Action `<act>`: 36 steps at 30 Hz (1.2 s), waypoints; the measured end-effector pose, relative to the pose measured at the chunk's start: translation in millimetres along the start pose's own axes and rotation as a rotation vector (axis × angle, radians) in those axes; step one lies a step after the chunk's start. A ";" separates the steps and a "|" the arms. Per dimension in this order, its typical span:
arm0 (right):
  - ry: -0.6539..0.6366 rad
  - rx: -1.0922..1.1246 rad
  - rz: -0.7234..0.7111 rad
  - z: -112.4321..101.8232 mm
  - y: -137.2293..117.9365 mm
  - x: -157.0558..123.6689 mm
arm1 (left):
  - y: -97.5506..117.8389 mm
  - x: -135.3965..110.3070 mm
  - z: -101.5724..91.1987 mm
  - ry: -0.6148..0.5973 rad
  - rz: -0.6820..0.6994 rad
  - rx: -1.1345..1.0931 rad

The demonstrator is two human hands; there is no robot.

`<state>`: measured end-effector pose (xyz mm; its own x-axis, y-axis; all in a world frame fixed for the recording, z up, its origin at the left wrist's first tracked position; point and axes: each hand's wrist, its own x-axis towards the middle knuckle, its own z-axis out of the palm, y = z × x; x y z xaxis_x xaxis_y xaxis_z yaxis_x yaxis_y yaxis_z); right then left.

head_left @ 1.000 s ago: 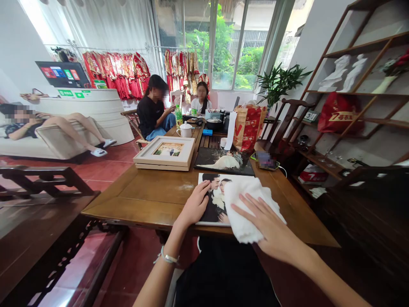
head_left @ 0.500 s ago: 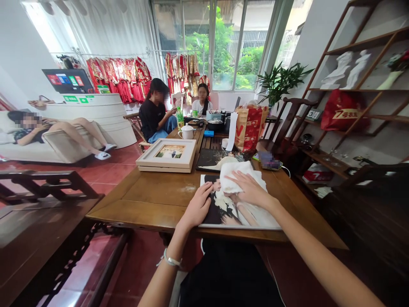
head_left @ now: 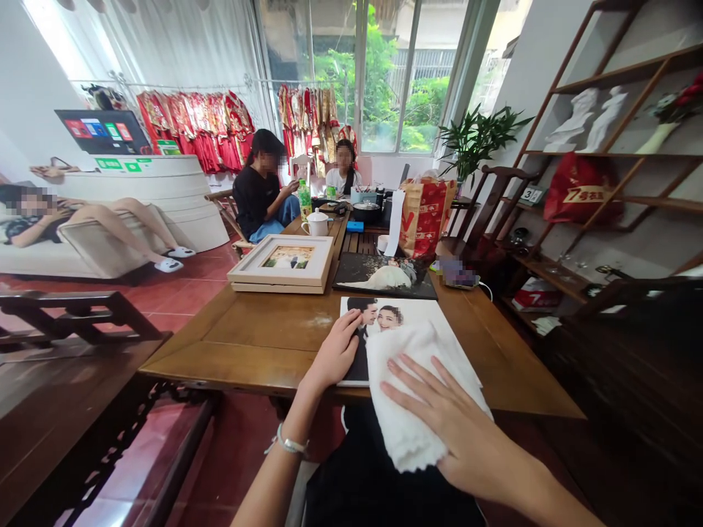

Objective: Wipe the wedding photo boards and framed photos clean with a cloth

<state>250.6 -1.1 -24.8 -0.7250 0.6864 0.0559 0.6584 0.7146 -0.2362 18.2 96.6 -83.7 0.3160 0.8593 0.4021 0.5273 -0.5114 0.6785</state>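
Note:
A large wedding photo print (head_left: 384,322) lies flat at the near edge of the wooden table (head_left: 263,337). My left hand (head_left: 333,356) rests on its left side, fingers spread flat. My right hand (head_left: 444,424) presses a white cloth (head_left: 409,388) onto the lower part of the print, fingers stretched out over the cloth. The cloth hangs over the table's front edge and hides the print's lower right.
A cream framed photo (head_left: 284,263) and a dark photo print (head_left: 383,276) lie further back. Beyond stand a white teapot (head_left: 317,222), a red paper bag (head_left: 424,217) and a phone (head_left: 458,275). Two people sit at the far end; another lies on a sofa (head_left: 82,249). Shelves stand at right.
My right hand swept the cloth up the print to its far end, then back down to the near edge. My left hand stayed on the print's left side.

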 end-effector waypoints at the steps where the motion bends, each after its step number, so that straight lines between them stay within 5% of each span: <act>1: -0.008 0.015 0.002 -0.2 0.8 -1.4 | -0.2 -0.1 0.1 0.006 0.002 -0.005; 5: -0.004 0.050 0.057 -5.2 28.6 24.4 | -0.4 0.1 -0.3 0.001 0.005 -0.008; 12: 0.075 -0.080 0.400 -8.6 65.9 105.6 | 0.9 -0.3 -1.9 0.002 -0.008 -0.038; 16: 0.065 -0.156 0.371 6.2 35.0 104.1 | 3.6 0.2 -1.6 0.005 -0.060 -0.082; 21: 0.099 -0.125 0.217 23.7 -22.6 67.3 | 9.8 1.9 -3.9 0.006 -0.114 -0.103; 25: 0.066 -0.009 0.151 21.4 -40.7 47.2 | 12.4 2.2 -4.6 0.018 -0.138 -0.093; 29: 0.036 0.065 0.160 10.2 -18.7 38.3 | 9.9 1.9 -2.6 0.006 -0.101 -0.028; 36: 0.142 0.043 0.330 -7.3 61.6 60.5 | 3.5 -0.6 -2.6 -0.026 -0.002 0.025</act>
<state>248.7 85.5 -28.9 -0.4376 0.8932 0.1034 0.8409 0.4473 -0.3046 17.8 94.3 -79.9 0.3348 0.8603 0.3844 0.5474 -0.5096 0.6638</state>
